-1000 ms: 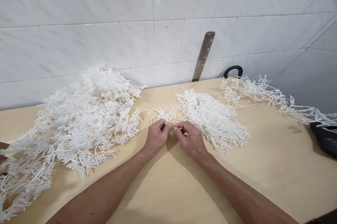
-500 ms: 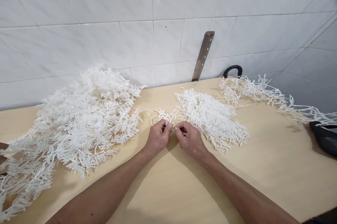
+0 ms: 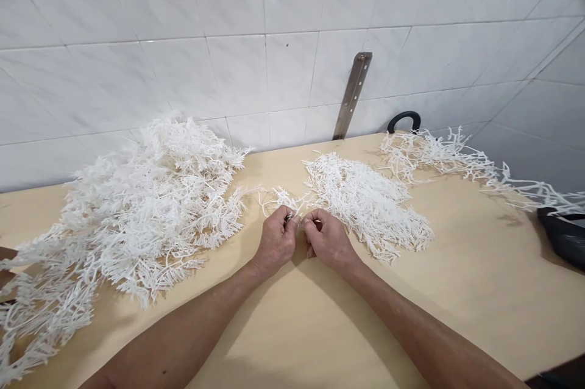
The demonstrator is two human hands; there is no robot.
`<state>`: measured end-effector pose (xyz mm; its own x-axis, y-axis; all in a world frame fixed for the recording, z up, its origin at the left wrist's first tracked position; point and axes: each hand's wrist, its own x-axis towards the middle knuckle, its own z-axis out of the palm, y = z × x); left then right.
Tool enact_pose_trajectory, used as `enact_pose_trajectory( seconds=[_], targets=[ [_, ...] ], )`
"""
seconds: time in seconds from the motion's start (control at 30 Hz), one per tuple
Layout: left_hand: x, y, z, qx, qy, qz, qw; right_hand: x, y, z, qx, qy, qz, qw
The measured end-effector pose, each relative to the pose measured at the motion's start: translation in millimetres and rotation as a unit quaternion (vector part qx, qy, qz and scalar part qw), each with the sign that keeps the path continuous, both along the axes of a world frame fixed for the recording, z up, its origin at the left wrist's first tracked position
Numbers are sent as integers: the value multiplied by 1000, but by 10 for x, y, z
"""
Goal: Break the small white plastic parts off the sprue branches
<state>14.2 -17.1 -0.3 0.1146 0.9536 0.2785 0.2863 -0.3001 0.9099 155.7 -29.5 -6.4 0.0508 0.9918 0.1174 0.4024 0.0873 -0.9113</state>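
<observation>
Near the middle of the table my left hand (image 3: 275,239) is closed in a pinch on a white branching plastic sprig (image 3: 286,199), whose forked twigs spread out beyond the fingers. My right hand (image 3: 329,239) sits close beside it, thumb and forefinger pinched at the sprig's near end; the tip between those fingers is too small to make out. Just past my right hand lies a flat heap of short white plastic twigs (image 3: 365,203). To the left rises a large, bushy pile of white sprigs (image 3: 159,200).
More bare white branches (image 3: 439,154) trail along the table's (image 3: 479,279) far right, over a black bag-like object (image 3: 564,239). A black curved handle (image 3: 404,121) stands behind them. A metal strip (image 3: 353,96) leans against the tiled wall (image 3: 173,5). Something brown, perhaps a hand, shows at the left edge.
My right hand has turned slightly, its lower fingers now showing beneath. My left hand and the sprig have barely shifted. The piles look the same.
</observation>
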Motion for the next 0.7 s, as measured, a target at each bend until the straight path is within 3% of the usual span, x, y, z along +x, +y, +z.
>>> enact_pose_trajectory(
  seconds=[0.13, 0.37, 0.5, 0.7],
  targets=[
    [-27, 10, 12, -12, 0, 4, 1000, 64, 28, -34, 153, -113, -101, 977],
    [-54, 63, -29, -79, -65, -9, 995, 190, -22, 24, 112, -104, -125, 980],
    [-57, 72, -31, -79, -68, -10, 995, 140, -54, 63, 122, -93, -77, 985],
    [-49, 65, -19, -62, -63, -10, 996, 36, -72, 67, 6, 12, 30, 999]
  ],
)
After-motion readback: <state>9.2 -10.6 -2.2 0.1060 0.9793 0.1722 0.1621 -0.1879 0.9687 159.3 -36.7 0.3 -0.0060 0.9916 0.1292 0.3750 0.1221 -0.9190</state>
